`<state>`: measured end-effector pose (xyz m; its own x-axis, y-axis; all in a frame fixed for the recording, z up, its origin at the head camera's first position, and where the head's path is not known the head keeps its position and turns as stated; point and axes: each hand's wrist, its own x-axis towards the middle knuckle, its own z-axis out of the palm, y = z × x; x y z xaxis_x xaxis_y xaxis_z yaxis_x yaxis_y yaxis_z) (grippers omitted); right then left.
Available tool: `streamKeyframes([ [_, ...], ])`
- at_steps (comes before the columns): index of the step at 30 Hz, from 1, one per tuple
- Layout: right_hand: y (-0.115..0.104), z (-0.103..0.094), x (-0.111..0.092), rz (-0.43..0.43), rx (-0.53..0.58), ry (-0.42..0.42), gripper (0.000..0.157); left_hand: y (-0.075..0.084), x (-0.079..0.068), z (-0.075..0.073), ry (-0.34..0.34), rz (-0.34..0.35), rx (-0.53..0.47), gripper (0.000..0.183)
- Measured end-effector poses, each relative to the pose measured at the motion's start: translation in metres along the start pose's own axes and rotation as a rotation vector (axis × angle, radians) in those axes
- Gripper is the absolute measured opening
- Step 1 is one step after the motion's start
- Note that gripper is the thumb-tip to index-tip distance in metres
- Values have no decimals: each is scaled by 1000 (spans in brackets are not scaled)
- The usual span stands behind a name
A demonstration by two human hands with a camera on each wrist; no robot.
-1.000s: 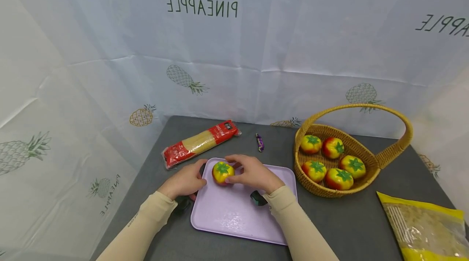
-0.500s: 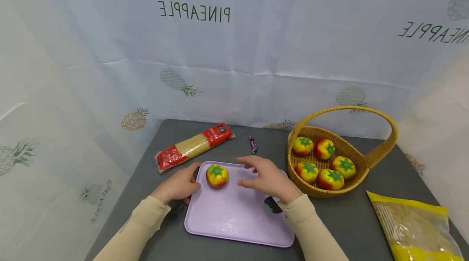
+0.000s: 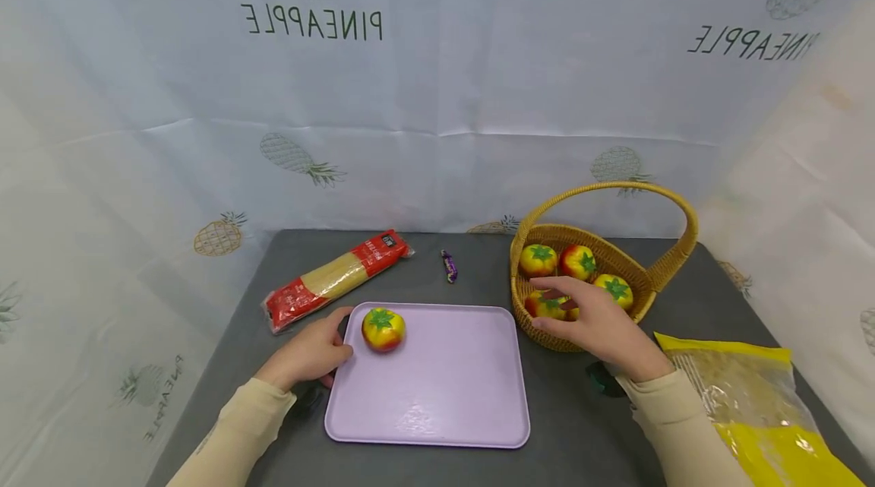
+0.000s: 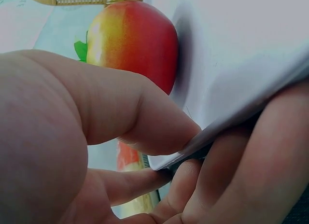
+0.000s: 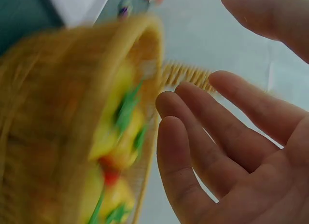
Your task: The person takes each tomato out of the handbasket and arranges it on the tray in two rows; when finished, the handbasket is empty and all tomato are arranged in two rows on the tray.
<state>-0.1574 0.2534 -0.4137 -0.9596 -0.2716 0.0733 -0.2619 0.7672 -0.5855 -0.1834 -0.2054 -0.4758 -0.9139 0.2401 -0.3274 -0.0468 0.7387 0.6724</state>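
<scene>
At the left edge of a lilac tray, my left hand pinches the rim, thumb on top and fingers beneath, as the left wrist view shows up close. On the tray's far left corner sits one red-and-yellow fruit with a green leafy top, just beyond the thumb. My right hand is over the near side of a wicker basket, fingers spread and holding nothing. Several similar fruits lie in the basket, partly covered by that hand in the head view.
Behind the tray lies a red-and-yellow pack of dry noodles. A small purple wrapped candy lies to its right. The basket's tall handle arches above it. A yellow-edged clear bag lies at the front right.
My right hand has let go of the fruit on the tray and moved right to the basket. My left hand has come to hold the tray's left edge. The head view has turned right.
</scene>
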Motion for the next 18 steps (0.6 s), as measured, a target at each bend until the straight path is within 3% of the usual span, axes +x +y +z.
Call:
streamKeyframes([
  [8,35,-17,-4,70,7,-16,65,0,-2,-1,-1,2,8,78],
  [18,45,-10,7,61,-53,-37,65,0,-1,2,7,-28,14,79],
])
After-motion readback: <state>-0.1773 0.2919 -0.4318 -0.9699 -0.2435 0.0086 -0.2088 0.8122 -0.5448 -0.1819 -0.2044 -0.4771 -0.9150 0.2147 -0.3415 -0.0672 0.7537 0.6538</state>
